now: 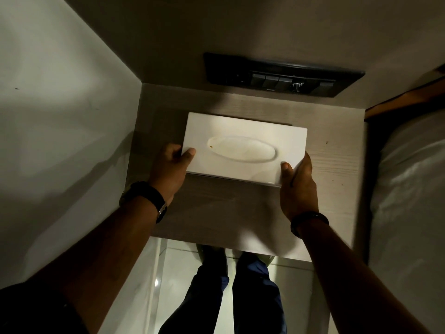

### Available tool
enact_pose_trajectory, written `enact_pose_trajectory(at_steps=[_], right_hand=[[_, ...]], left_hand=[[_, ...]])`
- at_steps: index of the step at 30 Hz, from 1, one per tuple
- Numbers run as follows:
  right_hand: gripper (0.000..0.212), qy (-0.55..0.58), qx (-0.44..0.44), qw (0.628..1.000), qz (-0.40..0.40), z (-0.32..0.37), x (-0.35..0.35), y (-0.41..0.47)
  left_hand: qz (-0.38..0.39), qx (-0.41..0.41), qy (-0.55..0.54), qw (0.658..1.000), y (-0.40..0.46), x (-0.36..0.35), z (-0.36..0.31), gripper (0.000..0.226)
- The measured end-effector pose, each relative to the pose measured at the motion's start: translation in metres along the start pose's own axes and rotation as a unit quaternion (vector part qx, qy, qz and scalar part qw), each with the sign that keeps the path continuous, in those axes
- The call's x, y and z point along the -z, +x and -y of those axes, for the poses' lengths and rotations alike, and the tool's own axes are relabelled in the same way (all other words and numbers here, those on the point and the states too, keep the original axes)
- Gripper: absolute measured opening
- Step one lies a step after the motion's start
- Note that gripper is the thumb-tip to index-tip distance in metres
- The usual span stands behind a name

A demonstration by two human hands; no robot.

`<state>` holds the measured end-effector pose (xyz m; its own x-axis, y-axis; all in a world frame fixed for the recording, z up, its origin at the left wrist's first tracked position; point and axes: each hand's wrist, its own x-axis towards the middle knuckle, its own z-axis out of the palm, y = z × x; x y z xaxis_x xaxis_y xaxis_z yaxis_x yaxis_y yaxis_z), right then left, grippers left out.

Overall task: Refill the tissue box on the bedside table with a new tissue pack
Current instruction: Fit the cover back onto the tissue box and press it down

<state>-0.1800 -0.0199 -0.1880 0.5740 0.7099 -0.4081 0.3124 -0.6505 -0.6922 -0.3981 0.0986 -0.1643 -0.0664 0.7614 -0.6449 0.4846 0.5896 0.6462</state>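
Observation:
A white rectangular tissue box (243, 131) with an oval slot (242, 149) on top is on or just above the light wood bedside table (337, 160); I cannot tell which. No tissue sticks out of the slot. My left hand (168, 172) grips the box's near left corner, thumb on top. My right hand (298, 186) grips the near right corner, thumb on top as well. Both wrists wear dark bands. No separate tissue pack is in view.
A dark switch panel (281, 75) is on the wall behind the table. A grey wall (60, 116) closes the left side. A bed with white sheets (409, 189) lies on the right. My legs and shoes (240, 273) stand on the glossy floor below the table's front edge.

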Motion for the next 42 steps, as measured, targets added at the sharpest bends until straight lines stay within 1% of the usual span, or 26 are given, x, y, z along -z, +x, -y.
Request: enact_pose_trajectory(at_steps=[3, 6, 11, 14, 20, 24, 29, 34, 38, 42], right_hand=[[0.056, -0.011, 0.011, 1.0, -0.004, 0.0, 0.001, 0.0], [0.052, 0.022, 0.031, 0.999, -0.008, -0.001, 0.001, -0.002], [0.045, 0.115, 0.029, 0.993, -0.026, -0.005, -0.003, -0.005], [0.044, 0.128, 0.041, 0.991, -0.025, -0.007, -0.007, -0.007], [0.046, 0.091, 0.059, 0.994, -0.022, -0.012, -0.006, -0.004], [0.047, 0.077, 0.055, 0.995, -0.02, -0.013, -0.006, -0.002], [0.05, 0.108, 0.062, 0.992, -0.019, -0.016, -0.003, -0.006], [0.049, 0.138, 0.074, 0.987, -0.027, -0.017, -0.003, -0.009], [0.049, 0.151, 0.079, 0.985, -0.023, -0.018, -0.002, -0.011], [0.05, 0.151, 0.072, 0.986, -0.02, -0.018, -0.004, -0.01]], left_hand=[[0.008, -0.006, -0.006, 1.0, -0.002, 0.0, 0.002, 0.033], [0.015, 0.016, -0.047, 0.999, -0.004, 0.002, 0.005, 0.014], [0.059, 0.046, -0.116, 0.99, -0.006, 0.008, 0.013, 0.009], [0.071, 0.063, -0.14, 0.986, -0.007, 0.008, 0.015, 0.004], [0.073, 0.047, -0.135, 0.987, -0.009, 0.008, 0.018, 0.003], [0.059, 0.039, -0.107, 0.992, -0.006, 0.007, 0.021, 0.009], [0.065, 0.025, -0.078, 0.994, -0.004, 0.012, 0.024, 0.013], [0.078, 0.042, -0.118, 0.989, -0.002, 0.018, 0.026, 0.008], [0.07, 0.048, -0.16, 0.983, -0.004, 0.016, 0.026, 0.008], [0.058, 0.051, -0.169, 0.982, -0.005, 0.014, 0.025, 0.008]])
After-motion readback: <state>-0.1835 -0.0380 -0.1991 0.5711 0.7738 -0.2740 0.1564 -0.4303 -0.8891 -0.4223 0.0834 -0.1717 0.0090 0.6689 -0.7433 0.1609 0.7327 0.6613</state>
